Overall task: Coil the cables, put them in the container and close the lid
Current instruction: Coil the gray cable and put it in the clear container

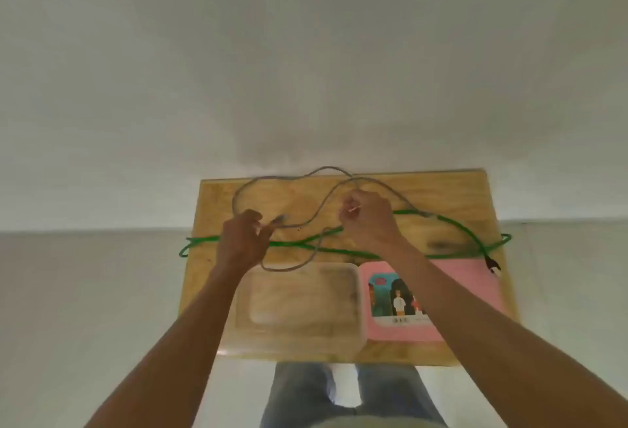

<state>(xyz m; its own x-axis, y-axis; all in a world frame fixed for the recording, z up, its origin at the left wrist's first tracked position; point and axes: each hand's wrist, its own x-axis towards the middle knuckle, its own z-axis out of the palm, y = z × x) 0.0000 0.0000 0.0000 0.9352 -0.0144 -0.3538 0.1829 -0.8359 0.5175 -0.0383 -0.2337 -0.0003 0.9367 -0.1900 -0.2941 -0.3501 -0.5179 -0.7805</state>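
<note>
grey cable (316,210) runs between both fists: left hand (242,240) pinches its plug, right hand (370,220) grips it.

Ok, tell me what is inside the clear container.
The clear container holds no cable; only the wooden board shows through its bottom. A loop of the grey cable lies at its far rim. The left forearm covers its left edge.

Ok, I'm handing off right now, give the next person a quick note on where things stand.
Left hand pinches the grey cable near its plug end.
Right hand holds the same cable further along.
Green cable lies uncoiled across the wooden board.
Clear container is open with nothing in it; pink lid lies beside it.
Nothing coiled yet.
Left: coil both, load, close.
</note>
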